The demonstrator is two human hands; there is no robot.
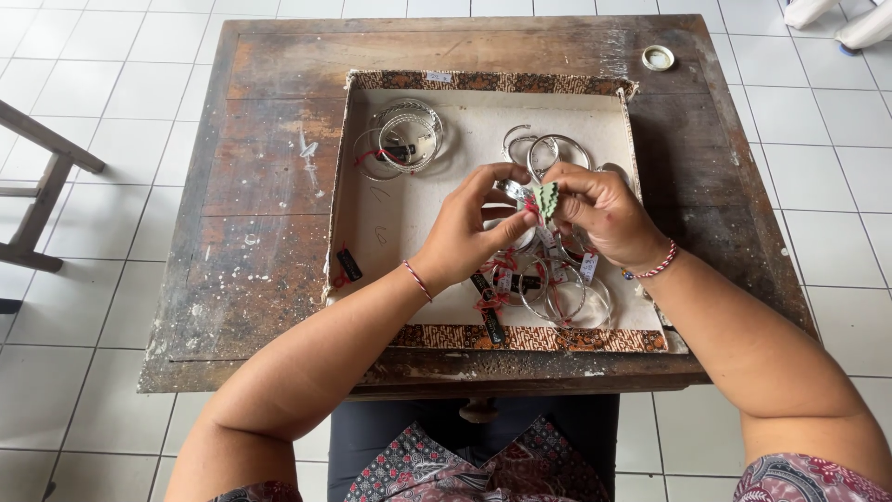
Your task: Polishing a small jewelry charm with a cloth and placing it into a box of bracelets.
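My left hand (pixel 474 232) and my right hand (pixel 602 216) meet above a shallow tray (pixel 390 218) with a patterned brown border. Between their fingertips they pinch a silver bangle (pixel 512 190) and a small green zigzag-edged cloth (pixel 545 197). Red thread shows at the pinch. Below the hands lies a heap of silver bangles (pixel 557 293) with small black and white tags on red thread. A second group of tied silver bangles (pixel 400 139) rests in the tray's far left part. Two loose bangles (pixel 539 146) lie just beyond my hands.
The tray sits on a worn dark wooden table (pixel 269 177) over a white tiled floor. A small round white lid (pixel 658 58) lies at the table's far right corner. A loose black tag (pixel 349 264) lies at the tray's left edge. A wooden frame (pixel 42 181) stands at left.
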